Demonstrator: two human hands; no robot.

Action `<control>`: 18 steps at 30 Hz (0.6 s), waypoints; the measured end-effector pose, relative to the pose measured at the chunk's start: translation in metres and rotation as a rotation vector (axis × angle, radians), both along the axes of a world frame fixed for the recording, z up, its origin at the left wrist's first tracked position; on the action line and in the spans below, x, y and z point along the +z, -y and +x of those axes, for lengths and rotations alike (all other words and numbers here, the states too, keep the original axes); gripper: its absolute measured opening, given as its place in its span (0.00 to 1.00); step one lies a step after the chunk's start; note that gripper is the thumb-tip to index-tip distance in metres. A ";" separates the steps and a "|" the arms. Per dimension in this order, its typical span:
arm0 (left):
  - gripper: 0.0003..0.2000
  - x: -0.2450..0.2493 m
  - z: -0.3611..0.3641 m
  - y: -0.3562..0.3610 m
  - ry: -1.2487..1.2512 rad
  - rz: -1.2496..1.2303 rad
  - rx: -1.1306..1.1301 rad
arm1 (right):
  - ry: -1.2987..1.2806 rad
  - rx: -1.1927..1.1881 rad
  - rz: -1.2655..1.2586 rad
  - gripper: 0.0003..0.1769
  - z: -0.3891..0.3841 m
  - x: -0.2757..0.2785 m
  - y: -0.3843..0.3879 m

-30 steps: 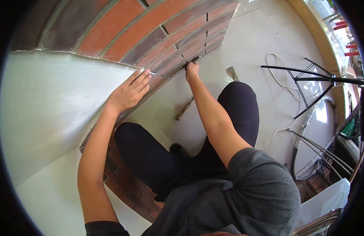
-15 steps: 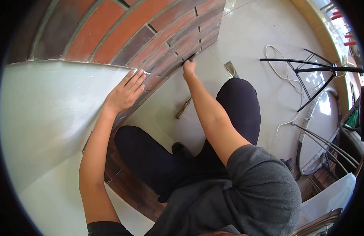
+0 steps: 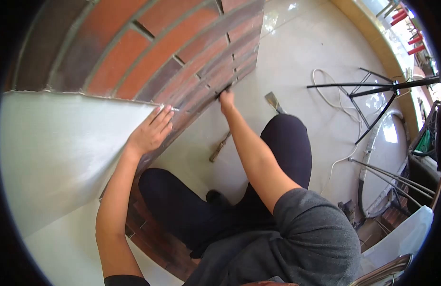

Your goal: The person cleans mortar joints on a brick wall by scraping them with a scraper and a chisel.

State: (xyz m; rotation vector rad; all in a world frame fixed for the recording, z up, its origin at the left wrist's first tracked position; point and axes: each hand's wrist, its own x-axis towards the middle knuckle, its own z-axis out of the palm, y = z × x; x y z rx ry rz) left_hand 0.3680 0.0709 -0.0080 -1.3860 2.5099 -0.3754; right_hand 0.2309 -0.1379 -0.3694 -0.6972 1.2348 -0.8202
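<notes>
My left hand (image 3: 151, 131) lies flat with its fingers stretched on the corner where the smooth pale wall (image 3: 63, 138) meets the brick-patterned wall (image 3: 182, 47). Near its fingertips is a small whitish patch. At the foot of the brick wall, my right hand (image 3: 226, 100) is closed around a dark, thin thing that is mostly hidden and too small to name. A scraper with a wide metal blade (image 3: 272, 101) lies on the floor beside my right knee. Another narrow tool (image 3: 219, 147) rests on the floor between my knees.
To the right stands a black metal stand (image 3: 373, 88) with splayed legs, near a pale cable (image 3: 327, 97) on the tiled floor (image 3: 296, 52). Several metal rods (image 3: 392, 176) and a wrapped hoop (image 3: 368, 157) are further right. A translucent container (image 3: 401, 236) is at lower right.
The head view has shifted, so the walls and floor items appear lower. My right hand is still at the wall's base, and my left hand still rests at the corner.
</notes>
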 end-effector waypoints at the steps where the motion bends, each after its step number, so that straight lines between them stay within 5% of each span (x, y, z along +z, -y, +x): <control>1: 0.12 0.000 0.001 0.000 0.002 -0.003 -0.007 | 0.001 0.255 0.170 0.26 -0.003 -0.006 -0.012; 4: 0.12 -0.002 0.003 0.001 -0.005 -0.011 -0.020 | 0.152 0.438 0.254 0.25 0.007 0.018 -0.073; 8: 0.12 0.005 0.000 0.001 0.085 -0.038 -0.032 | 0.366 0.100 0.404 0.18 0.021 0.008 -0.059; 14: 0.11 0.001 0.002 0.001 0.095 -0.040 -0.029 | 0.058 -0.110 0.036 0.20 -0.003 0.024 0.011; 16: 0.12 0.003 -0.001 0.001 0.088 -0.040 -0.033 | 0.039 0.000 0.065 0.15 0.016 -0.026 -0.018; 18: 0.10 0.000 0.000 0.000 0.051 -0.047 -0.032 | 0.108 0.267 0.275 0.16 0.021 -0.010 -0.063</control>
